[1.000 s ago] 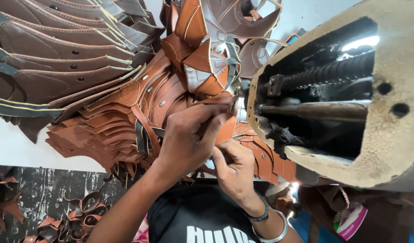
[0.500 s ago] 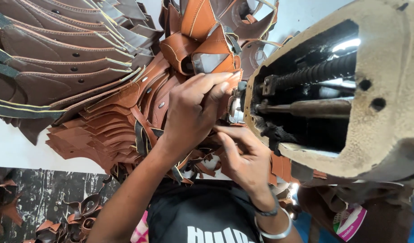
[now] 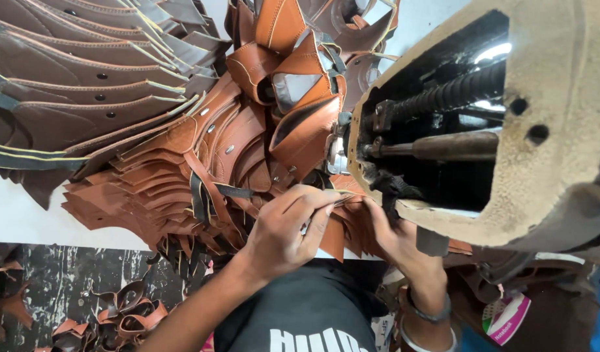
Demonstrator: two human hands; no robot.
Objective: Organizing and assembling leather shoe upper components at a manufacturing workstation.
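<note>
1. Since the earlier frame, our left hand (image 3: 280, 234) has dropped from up by the machine head to the near edge of the counter (image 3: 26, 215). Our right hand (image 3: 394, 238) has slid under the sewing machine (image 3: 548, 163).
2. On the far left, the dark brown leather pieces (image 3: 85, 111) and the tan leather stack (image 3: 150, 189) fan out loosely. A nudge from our forearm could spill them off the edge.
3. Left fingers (image 3: 313, 205) are narrowed, pinching a thin leather piece (image 3: 342, 195) just beside the machine. With so slight a grip, it could slip or feed in crooked.
4. Right fingers are hidden behind the machine body, so we cannot tell their spread. They lie close to the needle area and could get caught.
</note>
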